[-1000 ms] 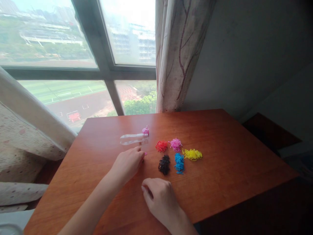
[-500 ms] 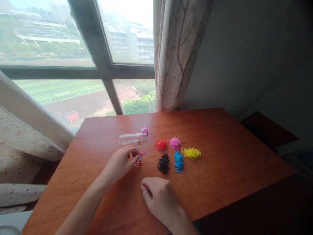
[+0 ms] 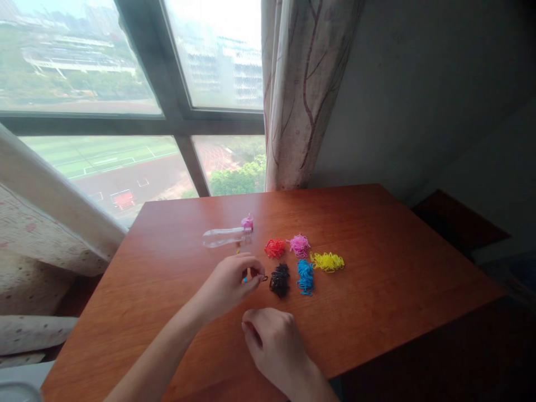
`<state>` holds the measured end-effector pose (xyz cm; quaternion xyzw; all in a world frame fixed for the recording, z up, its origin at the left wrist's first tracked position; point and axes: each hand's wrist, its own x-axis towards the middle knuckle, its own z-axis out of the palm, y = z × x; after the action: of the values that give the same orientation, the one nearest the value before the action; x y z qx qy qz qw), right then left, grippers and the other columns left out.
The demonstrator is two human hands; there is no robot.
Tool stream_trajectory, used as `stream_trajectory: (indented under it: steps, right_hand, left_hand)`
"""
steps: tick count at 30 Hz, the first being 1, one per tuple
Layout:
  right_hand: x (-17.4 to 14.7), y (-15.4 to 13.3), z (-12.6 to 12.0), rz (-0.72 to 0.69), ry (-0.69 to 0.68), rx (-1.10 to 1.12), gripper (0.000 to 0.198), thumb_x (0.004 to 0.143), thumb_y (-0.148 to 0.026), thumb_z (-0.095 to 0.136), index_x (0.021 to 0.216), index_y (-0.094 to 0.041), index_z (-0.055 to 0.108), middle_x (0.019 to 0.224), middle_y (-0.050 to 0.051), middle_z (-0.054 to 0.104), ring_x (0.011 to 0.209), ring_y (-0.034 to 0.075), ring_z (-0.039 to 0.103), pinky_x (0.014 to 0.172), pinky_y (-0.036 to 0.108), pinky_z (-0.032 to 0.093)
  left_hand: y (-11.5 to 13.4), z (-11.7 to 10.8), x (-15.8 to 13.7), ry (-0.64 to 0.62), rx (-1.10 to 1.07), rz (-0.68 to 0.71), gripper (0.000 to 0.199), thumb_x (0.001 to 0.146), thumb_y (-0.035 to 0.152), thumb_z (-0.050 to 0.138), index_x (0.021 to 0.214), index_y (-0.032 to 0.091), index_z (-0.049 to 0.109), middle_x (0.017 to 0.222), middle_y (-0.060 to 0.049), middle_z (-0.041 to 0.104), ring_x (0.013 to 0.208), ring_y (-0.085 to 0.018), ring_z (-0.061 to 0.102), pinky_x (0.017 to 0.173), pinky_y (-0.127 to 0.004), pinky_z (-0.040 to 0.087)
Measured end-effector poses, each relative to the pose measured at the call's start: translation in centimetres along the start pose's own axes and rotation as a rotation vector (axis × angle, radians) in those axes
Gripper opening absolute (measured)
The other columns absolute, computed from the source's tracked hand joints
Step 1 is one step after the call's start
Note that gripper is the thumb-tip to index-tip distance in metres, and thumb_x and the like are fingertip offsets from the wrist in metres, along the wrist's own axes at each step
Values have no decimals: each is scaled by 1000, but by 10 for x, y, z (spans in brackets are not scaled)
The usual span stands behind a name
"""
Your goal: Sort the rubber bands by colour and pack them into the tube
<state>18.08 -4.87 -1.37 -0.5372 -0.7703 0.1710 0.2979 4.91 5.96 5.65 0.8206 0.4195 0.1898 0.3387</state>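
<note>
Left hand pinching black band; right hand curled, contents hidden; wooden table, window.

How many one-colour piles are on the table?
5. Left: red pile behind black pile; middle: pink pile behind blue pile; right: yellow pile. The left hand may hide more.

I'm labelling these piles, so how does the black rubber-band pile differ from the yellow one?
The black rubber-band pile is dark, while the yellow rubber-band pile is bright. The yellow rubber-band pile spreads wider from side to side; the black one runs longer front to back. The black one lies close to the left hand, the yellow one farther off, right of the blue pile. Both are loose heaps on the wooden table.
</note>
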Motion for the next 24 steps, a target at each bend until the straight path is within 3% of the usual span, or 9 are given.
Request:
stream_trajectory:
  steps: [6,11,18,24]
  right_hand:
    - [-10,1,2,9,16,-8,13,88,-15,49,80,-22,57,72,-1,68,67,15,64,60,23,35]
    - [-9,1,0,13,5,16,14,88,-14,48,80,-22,57,73,-1,68,69,15,64,62,23,36]
    - [-8,1,-2,26,-5,37,14,86,-12,48,82,-23,57,73,-1,67,68,15,62,62,24,33]
    - [-7,0,-3,66,9,17,16,89,-14,47,80,-22,56,70,-2,66,67,14,62,62,24,33]
  left_hand:
    - [14,19,15,-108,142,84,16,78,11,55,74,20,67,81,0,69,71,-13,61,62,-21,42]
    - [8,25,20,-80,218,66,16,78,12,55,76,22,68,87,-1,68,73,-15,62,64,-23,42]
    - [-12,2,1,10,286,7,16,84,17,52,79,21,66,84,-2,65,70,-15,59,62,-23,41]
    - [-41,-17,-28,122,324,-137,18,89,28,50,88,22,67,87,-1,65,68,-15,58,62,-24,40]
